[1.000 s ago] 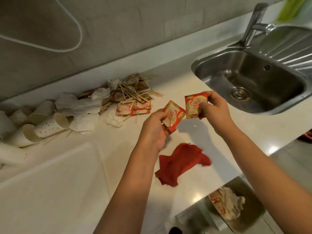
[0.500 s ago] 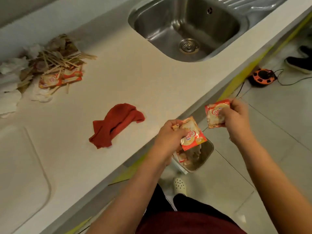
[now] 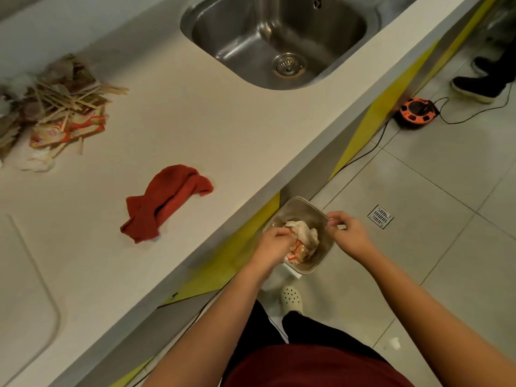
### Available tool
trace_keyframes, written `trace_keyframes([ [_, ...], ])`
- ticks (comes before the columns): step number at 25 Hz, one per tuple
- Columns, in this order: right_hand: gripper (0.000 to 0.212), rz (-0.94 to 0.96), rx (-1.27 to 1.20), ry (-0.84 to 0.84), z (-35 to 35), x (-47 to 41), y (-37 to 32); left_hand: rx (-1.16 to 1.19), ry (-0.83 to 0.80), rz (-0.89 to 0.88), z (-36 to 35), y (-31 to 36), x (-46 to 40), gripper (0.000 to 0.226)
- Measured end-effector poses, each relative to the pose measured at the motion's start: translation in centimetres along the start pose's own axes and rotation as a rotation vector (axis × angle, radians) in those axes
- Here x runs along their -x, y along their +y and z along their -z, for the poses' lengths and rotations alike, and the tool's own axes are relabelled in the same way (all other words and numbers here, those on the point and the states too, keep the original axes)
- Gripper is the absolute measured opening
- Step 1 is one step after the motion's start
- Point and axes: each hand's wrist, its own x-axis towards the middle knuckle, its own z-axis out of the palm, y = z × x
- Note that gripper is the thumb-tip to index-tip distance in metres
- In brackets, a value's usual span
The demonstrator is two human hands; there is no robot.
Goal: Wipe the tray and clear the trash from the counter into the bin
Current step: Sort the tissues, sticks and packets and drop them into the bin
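Both my hands hang over the small steel bin [image 3: 306,204] on the floor below the counter edge. My left hand [image 3: 275,244] has its fingers curled with nothing visible in them; my right hand [image 3: 347,233] is loosely curled and holds nothing. Red-and-white sachets [image 3: 298,251] lie in the bin on crumpled tissue. On the counter, a red cloth [image 3: 167,202] lies bunched. A pile of trash [image 3: 58,113] with wooden sticks, sachets and tissue sits at the far left. The white tray [image 3: 28,303] shows at the lower left.
A steel sink [image 3: 279,37] is set into the counter at the top. On the tiled floor are an orange cable reel [image 3: 416,111] with its cord, a drain grate [image 3: 380,216] and another person's dark shoes [image 3: 474,88]. My white shoe [image 3: 291,298] stands beside the bin.
Both hands carried a sachet each from the counter down over the bin. The sachets have left my fingers and lie in the bin. My view has tilted down to the floor.
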Motion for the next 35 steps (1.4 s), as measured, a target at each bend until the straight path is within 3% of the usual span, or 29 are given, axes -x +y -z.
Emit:
trace_keyframes([
  [5, 0.028, 0.356, -0.207, 0.110, -0.5, 2.2, -8.1, 0.148, -0.132, -0.208, 1.3, 4.1, 2.8, 0.021],
  [8, 0.024, 0.499, -0.337, 0.116, -0.4, 3.3, -14.0, 0.310, -0.127, -0.348, 4.8, 7.4, 5.2, 0.015],
  [18, 0.019, 0.696, -0.134, -0.087, -9.8, 2.8, -28.4, 0.605, 0.446, -0.527, 25.5, 10.5, 6.4, 0.018],
  [24, 0.014, 0.768, 0.039, -0.191, -17.2, 1.2, -34.5, 0.533, 0.720, -0.467, 36.7, 11.0, 3.9, 0.013],
  [26, 0.013, 0.783, 0.101, -0.208, -19.4, 0.2, -36.6, 0.468, 0.783, -0.417, 39.6, 11.7, 2.4, 0.026],
  [28, 0.013, 0.807, 0.181, -0.208, -21.6, -1.1, -38.9, 0.351, 0.831, -0.354, 42.2, 12.8, 1.0, 0.033],
  [31, 0.021, 0.869, 0.372, -0.185, -24.5, -3.1, -42.2, 0.037, 0.866, -0.228, 44.7, 14.5, -1.3, 0.018],
  [35, 0.032, 0.947, 0.601, -0.180, -28.2, -5.3, -46.3, -0.063, 0.908, -0.172, 46.5, 16.1, -5.3, 0.044],
])
